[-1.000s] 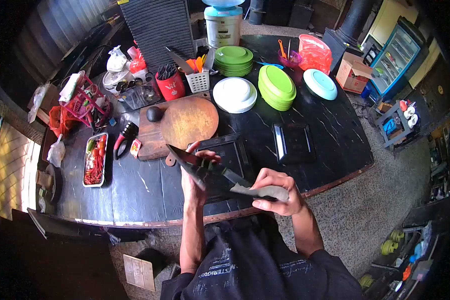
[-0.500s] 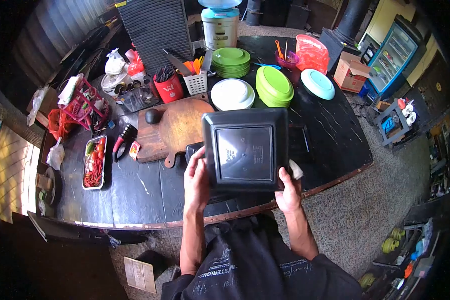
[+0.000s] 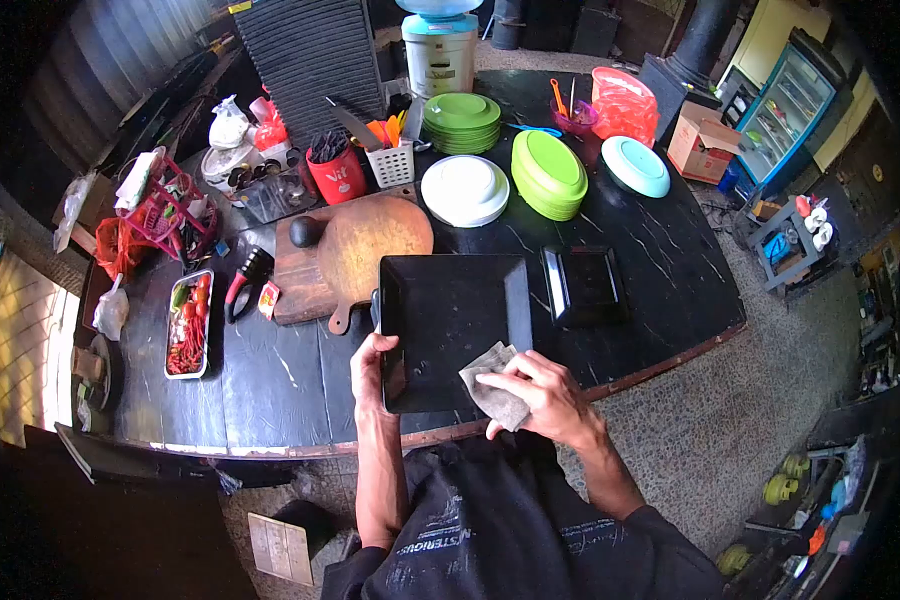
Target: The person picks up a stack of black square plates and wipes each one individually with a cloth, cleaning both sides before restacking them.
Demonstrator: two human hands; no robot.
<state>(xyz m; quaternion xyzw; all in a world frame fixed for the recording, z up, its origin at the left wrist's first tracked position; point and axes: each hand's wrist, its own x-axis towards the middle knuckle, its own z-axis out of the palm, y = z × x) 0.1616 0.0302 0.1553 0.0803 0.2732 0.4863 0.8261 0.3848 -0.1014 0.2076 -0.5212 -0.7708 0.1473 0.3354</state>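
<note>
While our left hand clamps the near left edge of the black square plate, thumb on the rim, our right hand closes over a grey cloth and presses it onto the plate's near right corner. We hold the plate face up, just above the near edge of the black table, with the round wooden board beyond it and a second black plate just to its right.

For writing, we can read white letters on the red cup (they look like "Vit"). The print on our dark shirt is upside down and too small to read surely.

Half a second ago we held the plate tilted up with its stamped underside facing us. Now it is turned over and lower, and our right hand has moved from the plate's lower edge onto its top.
</note>
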